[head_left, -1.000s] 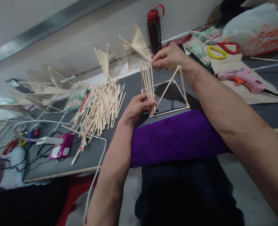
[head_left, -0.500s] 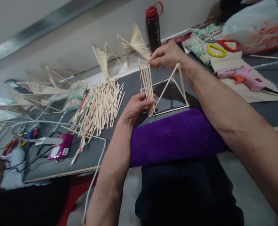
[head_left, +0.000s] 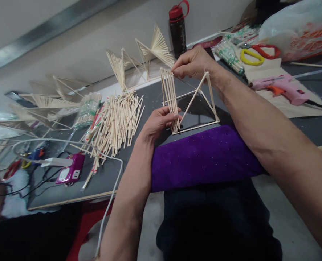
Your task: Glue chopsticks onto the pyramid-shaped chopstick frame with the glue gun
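A small frame of wooden sticks (head_left: 195,95) stands on the dark tabletop in front of me, with a fanned row of upright sticks (head_left: 172,92) along its left side. My left hand (head_left: 163,119) is closed around the lower end of that row, thumb on the near side. At the row's top, my right hand (head_left: 190,64) pinches the upper end of a stick between thumb and fingers. The fingertips hide the exact point of contact. A glittery purple cloth (head_left: 204,159) lies along the table edge, just below the frame.
Loose sticks (head_left: 119,121) are heaped left of my left hand. Finished-looking fanned stick structures (head_left: 157,47) stand at the back by a bottle (head_left: 177,30). To the right lie a pink glue gun (head_left: 286,87) and scissors (head_left: 252,57). A white cable (head_left: 119,170) crosses near my left forearm.
Almost nothing differs. Both hands keep their hold on the stick frame, and only a very slight shift of the view shows.
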Demonstrator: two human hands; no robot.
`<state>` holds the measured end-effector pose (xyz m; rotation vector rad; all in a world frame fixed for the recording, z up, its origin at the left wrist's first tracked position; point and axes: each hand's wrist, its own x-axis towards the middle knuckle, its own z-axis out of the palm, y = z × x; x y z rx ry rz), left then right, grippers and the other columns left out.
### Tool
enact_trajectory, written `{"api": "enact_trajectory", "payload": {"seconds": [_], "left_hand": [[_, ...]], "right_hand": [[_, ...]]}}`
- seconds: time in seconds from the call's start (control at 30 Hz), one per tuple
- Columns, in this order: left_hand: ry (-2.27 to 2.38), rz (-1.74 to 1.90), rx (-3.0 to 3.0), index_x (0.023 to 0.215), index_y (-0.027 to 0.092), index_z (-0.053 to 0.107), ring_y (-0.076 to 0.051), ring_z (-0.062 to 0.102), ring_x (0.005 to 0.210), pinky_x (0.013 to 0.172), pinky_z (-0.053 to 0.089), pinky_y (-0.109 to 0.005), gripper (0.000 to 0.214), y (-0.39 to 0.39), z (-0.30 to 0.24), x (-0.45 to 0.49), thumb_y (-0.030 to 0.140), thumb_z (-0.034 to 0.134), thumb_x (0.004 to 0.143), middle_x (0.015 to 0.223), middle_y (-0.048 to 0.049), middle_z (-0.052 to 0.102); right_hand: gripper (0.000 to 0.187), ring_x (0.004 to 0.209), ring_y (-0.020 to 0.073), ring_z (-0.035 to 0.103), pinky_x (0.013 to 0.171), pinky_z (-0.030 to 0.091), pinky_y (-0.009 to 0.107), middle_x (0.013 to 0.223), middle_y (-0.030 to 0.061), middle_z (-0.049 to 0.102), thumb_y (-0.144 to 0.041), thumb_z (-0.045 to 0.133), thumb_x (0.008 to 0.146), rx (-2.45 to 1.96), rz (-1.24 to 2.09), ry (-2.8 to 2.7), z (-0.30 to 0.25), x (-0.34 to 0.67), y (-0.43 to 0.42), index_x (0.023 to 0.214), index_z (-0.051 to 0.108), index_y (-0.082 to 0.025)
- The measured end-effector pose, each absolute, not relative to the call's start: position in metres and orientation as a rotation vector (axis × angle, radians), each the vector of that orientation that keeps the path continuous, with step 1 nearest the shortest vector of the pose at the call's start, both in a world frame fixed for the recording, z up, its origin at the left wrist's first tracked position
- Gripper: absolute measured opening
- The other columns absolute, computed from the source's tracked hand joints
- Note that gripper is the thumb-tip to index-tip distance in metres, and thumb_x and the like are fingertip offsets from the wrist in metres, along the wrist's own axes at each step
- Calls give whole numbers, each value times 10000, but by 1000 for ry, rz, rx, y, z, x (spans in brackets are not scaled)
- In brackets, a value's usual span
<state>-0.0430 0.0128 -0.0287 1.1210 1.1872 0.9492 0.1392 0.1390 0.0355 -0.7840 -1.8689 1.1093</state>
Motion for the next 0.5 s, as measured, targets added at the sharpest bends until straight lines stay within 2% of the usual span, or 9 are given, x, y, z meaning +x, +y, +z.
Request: {"api": "enact_trajectory", "payload": {"seconds": [0.13,0.27,0.5], "left_hand": [[1197,952,1135,924,170,717,-104,590,592,574,427,-261,239,12,-27,-42,239,783,705,779,-28,711],[1217,950,1158,925,162,712,-105,592,594,567,410,-255,238,11,-25,-40,241,773,709,770,-27,708],[1234,930,1145,953,161,706,-112,593,613,592,426,-261,259,12,-25,-41,234,755,709,782,-28,706]], "right_hand": [[165,545,26,448,530,332,168,549,-72,602,-72,677,704,-739,1117,-1889,34,139,141,831,781,-86],[154,513,23,389,495,298,171,524,-61,584,-56,695,683,-706,1034,-1859,28,136,148,800,794,-67],[174,490,17,367,463,261,171,505,-59,570,-37,706,683,-687,1028,-1849,25,134,150,825,804,-63]]}}
